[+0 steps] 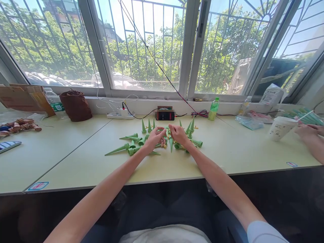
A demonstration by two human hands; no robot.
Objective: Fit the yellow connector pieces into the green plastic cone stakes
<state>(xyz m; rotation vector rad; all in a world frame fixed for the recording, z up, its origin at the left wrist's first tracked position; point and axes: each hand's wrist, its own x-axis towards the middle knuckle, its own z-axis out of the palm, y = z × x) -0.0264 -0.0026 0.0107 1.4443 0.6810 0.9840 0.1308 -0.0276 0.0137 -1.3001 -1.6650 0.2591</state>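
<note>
My left hand and my right hand meet over a pile of green cone-shaped spikes on the pale table. Both hands have their fingers curled in a pinch around a small green piece held between them. Several spikes stand upright behind the hands, and others lie flat on both sides. One long spike lies furthest left.
A small black box with wires sits by the window sill, with a power strip, a brown bag and a green bottle. Another person's hand and a paper cup are at the right.
</note>
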